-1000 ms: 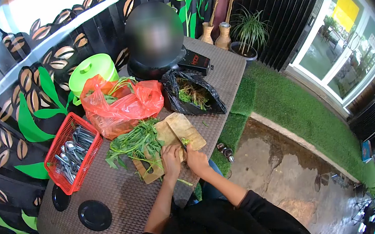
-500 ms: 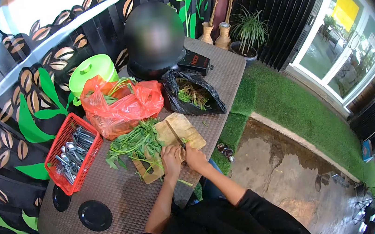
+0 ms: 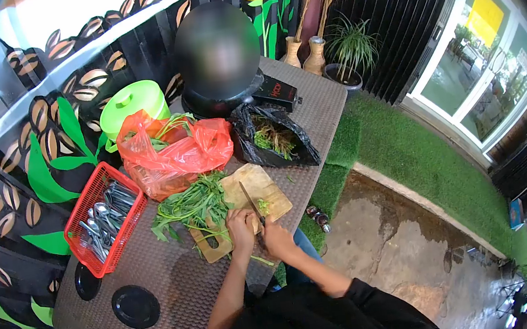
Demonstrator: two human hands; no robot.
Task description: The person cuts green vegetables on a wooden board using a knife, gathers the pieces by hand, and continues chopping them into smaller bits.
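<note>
Gripping the handle of a knife (image 3: 249,197), the right hand (image 3: 278,238) is closed in a fist, its forearm slanting in from the lower right. The narrow dark blade points up and away over a cutting board (image 3: 265,186). Just beside it, the left hand (image 3: 240,228) has its fingers bent and drawn together, clamped down on the stems of the greens (image 3: 192,203); its forearm rises more steeply. Both arms are bare below loose black sleeves.

The greens lie in a soft, tangled heap of thin leaves and smooth stems, partly on the board and partly on the bench (image 3: 183,286), whose brown top has a woven texture. Small chopped bits (image 3: 263,207) sit on the board, right of the blade. The board is pale, flat wood, with a slot in its darker near-left end.

Beyond the greens slumps a crinkled, shiny, see-through red bag (image 3: 177,158) with leaves inside; to its right, a glossy black bag (image 3: 273,138) gapes around more stalks. A rectangular red plastic basket (image 3: 104,218) with lattice walls holds metal cutlery (image 3: 105,213). Behind the red bag stands a round, lime-green lidded pot (image 3: 133,108). Two round black discs (image 3: 135,306) (image 3: 87,281) lie near the basket.
</note>
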